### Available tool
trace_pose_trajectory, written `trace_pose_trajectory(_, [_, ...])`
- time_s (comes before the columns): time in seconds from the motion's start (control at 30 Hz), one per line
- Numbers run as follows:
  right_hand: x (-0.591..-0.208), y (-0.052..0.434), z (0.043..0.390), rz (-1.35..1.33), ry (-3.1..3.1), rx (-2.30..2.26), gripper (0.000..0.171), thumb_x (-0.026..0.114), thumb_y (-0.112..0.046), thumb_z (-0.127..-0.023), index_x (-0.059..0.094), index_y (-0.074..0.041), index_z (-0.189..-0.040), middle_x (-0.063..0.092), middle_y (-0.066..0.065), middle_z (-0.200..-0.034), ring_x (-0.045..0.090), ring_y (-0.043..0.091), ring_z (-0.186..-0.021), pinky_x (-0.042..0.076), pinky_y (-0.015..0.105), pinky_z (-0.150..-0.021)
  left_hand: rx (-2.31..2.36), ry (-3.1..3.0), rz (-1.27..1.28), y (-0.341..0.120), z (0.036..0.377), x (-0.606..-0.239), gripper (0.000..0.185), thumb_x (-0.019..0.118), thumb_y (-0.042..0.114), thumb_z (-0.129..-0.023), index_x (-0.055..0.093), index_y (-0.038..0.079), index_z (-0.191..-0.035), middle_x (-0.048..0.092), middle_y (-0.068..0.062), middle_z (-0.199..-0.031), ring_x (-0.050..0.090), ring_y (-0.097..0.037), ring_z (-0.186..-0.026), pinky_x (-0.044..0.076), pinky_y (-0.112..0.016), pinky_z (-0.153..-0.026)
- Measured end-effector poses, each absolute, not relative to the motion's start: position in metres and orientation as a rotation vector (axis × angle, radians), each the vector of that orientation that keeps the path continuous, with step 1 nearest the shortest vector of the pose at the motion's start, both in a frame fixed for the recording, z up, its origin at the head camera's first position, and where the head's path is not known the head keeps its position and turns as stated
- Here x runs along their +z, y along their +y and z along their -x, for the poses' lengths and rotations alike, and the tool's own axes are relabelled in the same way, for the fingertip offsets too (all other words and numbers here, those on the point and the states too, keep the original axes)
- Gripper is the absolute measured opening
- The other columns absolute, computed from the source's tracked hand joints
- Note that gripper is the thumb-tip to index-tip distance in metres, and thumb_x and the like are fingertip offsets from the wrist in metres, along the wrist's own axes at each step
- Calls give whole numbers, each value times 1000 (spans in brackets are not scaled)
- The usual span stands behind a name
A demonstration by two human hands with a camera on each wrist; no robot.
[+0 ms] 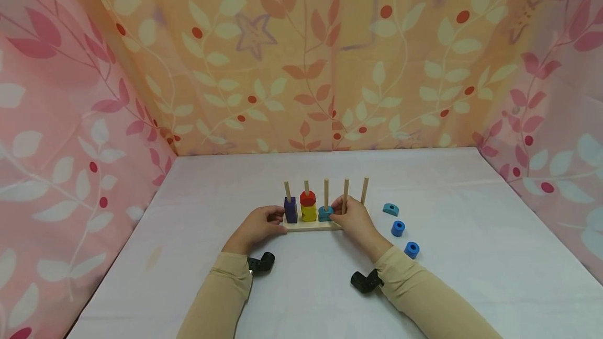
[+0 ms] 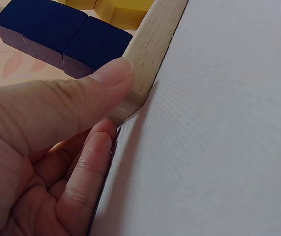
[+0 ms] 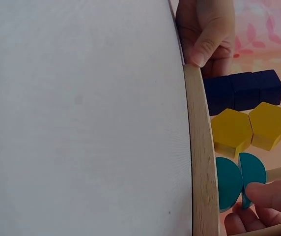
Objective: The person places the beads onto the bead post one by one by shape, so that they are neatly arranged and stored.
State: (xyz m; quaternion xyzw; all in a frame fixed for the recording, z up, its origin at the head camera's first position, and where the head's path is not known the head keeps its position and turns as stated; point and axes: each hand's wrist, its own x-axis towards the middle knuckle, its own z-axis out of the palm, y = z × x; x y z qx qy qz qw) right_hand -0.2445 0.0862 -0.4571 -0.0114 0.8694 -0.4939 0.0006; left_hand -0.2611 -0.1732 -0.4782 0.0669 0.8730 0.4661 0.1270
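A wooden base [image 1: 311,227] with five upright pegs stands mid-table. Dark purple blocks [image 1: 290,210] sit on the first peg, a red piece [image 1: 308,199] over yellow ones [image 1: 309,214] on the second, and teal half-round pieces [image 1: 324,214] on the third. My left hand [image 1: 278,219] grips the base's left end, thumb on top of the corner [image 2: 135,83], fingers beneath it. My right hand [image 1: 335,213] pinches the upper teal piece [image 3: 252,172] low on the third peg. The right wrist view shows the base's edge [image 3: 202,157], the yellow hexagons [image 3: 248,128] and the purple blocks [image 3: 243,91].
Right of the base lie a loose teal half-round [image 1: 390,209] and two blue rings [image 1: 398,228] [image 1: 412,249]. The two right pegs are bare. Floral fabric walls close in the white table at the back and both sides.
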Motion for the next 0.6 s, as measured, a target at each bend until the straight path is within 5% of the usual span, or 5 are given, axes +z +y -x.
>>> trace_pose_trajectory(0.6, [-435,100,235,162,2684,-1529,42,65,-12,-84,53,-3,-123,59,12,-117,55,29,-107,42,43,-93,1321,2558,-189,-172,259,-475,50,78,19,-72,60,14,-118,62,2,-102,56,-14,-94,43,-38,-92])
